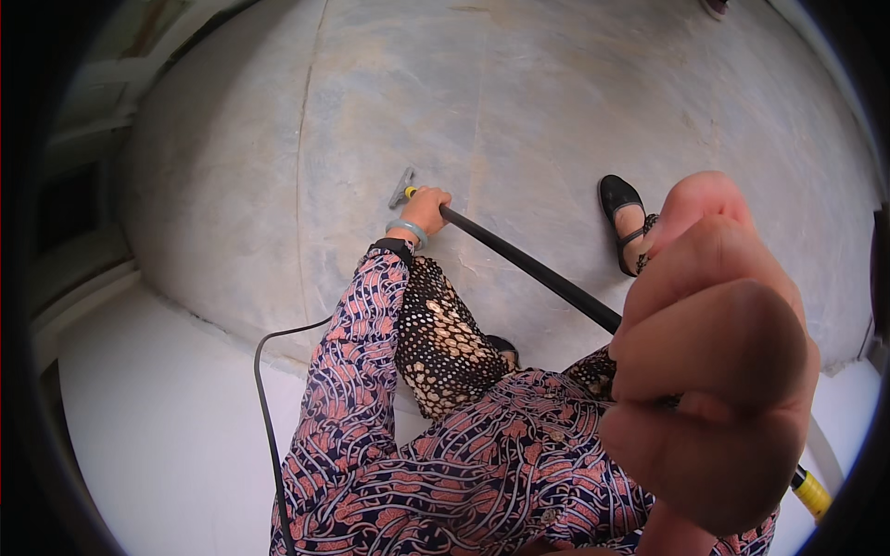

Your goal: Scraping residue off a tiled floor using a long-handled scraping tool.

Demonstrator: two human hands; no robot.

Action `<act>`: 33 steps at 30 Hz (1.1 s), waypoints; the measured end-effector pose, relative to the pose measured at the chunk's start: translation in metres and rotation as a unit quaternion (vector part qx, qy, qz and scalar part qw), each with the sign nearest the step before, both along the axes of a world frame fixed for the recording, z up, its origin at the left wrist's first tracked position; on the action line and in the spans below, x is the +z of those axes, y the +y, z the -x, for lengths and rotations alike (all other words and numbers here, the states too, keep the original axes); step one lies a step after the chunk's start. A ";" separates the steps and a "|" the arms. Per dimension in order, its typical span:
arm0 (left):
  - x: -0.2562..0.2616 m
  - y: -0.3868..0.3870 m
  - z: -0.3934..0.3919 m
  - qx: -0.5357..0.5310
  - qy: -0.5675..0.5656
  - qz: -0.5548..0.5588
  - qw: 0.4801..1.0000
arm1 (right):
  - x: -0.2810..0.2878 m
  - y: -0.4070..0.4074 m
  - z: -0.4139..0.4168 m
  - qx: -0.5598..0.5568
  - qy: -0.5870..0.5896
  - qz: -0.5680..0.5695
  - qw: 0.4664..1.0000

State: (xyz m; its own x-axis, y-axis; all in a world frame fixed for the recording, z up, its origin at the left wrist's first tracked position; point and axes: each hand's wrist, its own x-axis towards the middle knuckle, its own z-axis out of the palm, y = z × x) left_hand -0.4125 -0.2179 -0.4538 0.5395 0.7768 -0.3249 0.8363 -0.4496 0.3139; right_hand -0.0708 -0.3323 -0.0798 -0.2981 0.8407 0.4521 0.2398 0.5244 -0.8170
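A long black pole (532,267) runs diagonally from the upper left to the lower right. My left hand (426,210) is closed round it near its far end, with a bangle and a dark band at the wrist. Just beyond that hand are a yellow collar (411,191) and a grey tool head (401,187), narrow and bar-like, whose exact kind I cannot tell. My right hand (716,354), very close to the camera, is curled round the pole and hides part of it. A yellow grip (812,495) shows below the right hand at the pole's near end.
Grey, smooth flooring (389,104) with thin seams spreads ahead. A black shoe (618,198) is on my foot at the right. Another shoe (715,8) shows at the top edge. A black cable (261,375) hangs beside my left sleeve. White surfaces lie at the lower left and right.
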 end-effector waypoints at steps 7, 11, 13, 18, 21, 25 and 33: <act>0.031 -0.005 -0.026 0.044 -0.020 0.018 0.999 | -0.006 0.002 -0.004 -0.001 -0.012 -0.017 1.000; 0.033 -0.001 -0.007 0.059 -0.017 0.019 0.998 | -0.021 0.029 0.007 0.120 -0.005 -0.075 0.990; 0.035 -0.002 0.000 0.056 0.002 0.021 0.998 | -0.027 0.035 0.017 0.168 -0.135 -0.037 0.976; 0.051 -0.025 0.001 0.121 0.106 0.041 0.986 | -0.065 0.028 0.036 0.236 -0.377 0.115 0.888; 0.050 -0.028 -0.004 0.147 0.141 -0.009 0.979 | -0.084 0.048 0.054 0.204 -0.446 0.302 0.817; 0.046 -0.041 -0.008 0.125 0.068 -0.092 0.986 | -0.116 0.056 0.067 0.239 -0.397 0.394 0.794; 0.125 -0.091 -0.122 0.064 -0.311 -0.146 0.937 | -0.111 0.018 0.025 0.137 -0.162 0.619 0.756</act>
State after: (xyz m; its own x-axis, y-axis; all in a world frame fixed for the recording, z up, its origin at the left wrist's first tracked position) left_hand -0.2908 -0.3090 -0.3293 0.4507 0.8545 0.2584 0.5845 -0.5013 0.6381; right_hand -0.0961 -0.3145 -0.1908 -0.4643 0.4473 -0.7644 0.5532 -0.5276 -0.6447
